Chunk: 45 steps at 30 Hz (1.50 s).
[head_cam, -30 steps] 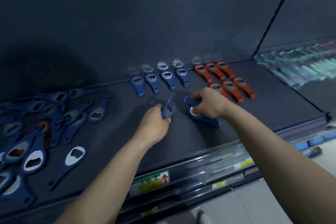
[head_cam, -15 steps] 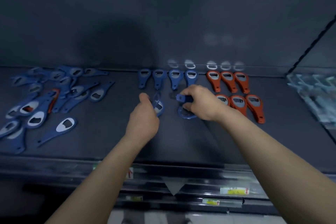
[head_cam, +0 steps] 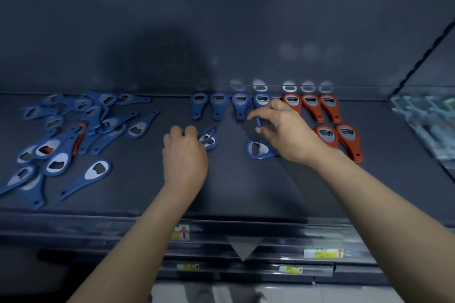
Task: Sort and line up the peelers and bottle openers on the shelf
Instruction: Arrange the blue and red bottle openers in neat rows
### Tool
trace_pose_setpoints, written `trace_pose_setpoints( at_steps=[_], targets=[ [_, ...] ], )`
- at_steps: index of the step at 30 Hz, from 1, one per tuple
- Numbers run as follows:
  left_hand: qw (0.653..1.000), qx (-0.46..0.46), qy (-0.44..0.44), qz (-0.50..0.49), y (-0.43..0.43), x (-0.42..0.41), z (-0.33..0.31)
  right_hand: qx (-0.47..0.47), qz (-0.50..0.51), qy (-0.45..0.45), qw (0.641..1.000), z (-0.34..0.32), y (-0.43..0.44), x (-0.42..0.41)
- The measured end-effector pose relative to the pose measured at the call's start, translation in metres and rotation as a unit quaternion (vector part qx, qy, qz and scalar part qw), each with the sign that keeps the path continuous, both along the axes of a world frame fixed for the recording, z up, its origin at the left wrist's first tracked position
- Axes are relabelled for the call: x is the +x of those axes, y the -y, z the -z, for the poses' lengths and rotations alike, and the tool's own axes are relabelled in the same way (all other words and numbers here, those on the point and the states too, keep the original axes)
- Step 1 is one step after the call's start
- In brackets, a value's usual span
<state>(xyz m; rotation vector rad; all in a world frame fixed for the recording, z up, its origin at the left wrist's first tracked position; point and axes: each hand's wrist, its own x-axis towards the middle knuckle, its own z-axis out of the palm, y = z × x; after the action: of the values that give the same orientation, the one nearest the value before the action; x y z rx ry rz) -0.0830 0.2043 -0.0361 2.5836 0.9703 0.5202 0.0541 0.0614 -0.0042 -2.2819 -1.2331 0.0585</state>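
- Head view, layout: the shelf (head_cam: pixel 234 192) carries a back row of four blue openers (head_cam: pixel 219 104), then five orange openers (head_cam: pixel 310 106) in two rows to their right. An unsorted blue heap (head_cam: pixel 81 128) lies well apart at far left. Pale packaged goods (head_cam: pixel 430 125) at far right are too blurred to identify.
- Head view, left hand (head_cam: pixel 184 155): fingers are curled, pinching a loose blue opener (head_cam: pixel 209 139) at its edge. A second ago it was held up on edge; it now sits low, just in front of the back row, and contact with the shelf cannot be confirmed.
- Head view, right hand (head_cam: pixel 288 133): half a second ago it covered its opener. The fingers have since lifted, exposing a second-row opener (head_cam: pixel 257 149) flat on the shelf, its handle running under the palm. Thumb and forefinger nip a slim blue handle (head_cam: pixel 258 122); whether it belongs to the fourth back-row piece cannot be told.
- Assessment: a second blue row appears to be starting. The heap remains unsorted, so most of the task is outstanding.
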Motion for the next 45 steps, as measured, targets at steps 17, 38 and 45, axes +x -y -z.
trace_pose_setpoints(
  at_steps=[17,38,45],
  targets=[
    [0.991,-0.116,0.060,0.020,-0.023,-0.006,0.009,0.093,0.173,-0.204,0.959,0.026,0.024,-0.012],
    [0.995,-0.077,0.023,0.058,-0.004,-0.007,0.010,-0.165,0.199,-0.013,0.966,0.025,0.020,-0.028],
    [0.994,-0.067,0.041,0.079,0.023,0.009,0.014,-0.124,0.298,-0.045,0.945,0.027,0.014,-0.044]
  ],
)
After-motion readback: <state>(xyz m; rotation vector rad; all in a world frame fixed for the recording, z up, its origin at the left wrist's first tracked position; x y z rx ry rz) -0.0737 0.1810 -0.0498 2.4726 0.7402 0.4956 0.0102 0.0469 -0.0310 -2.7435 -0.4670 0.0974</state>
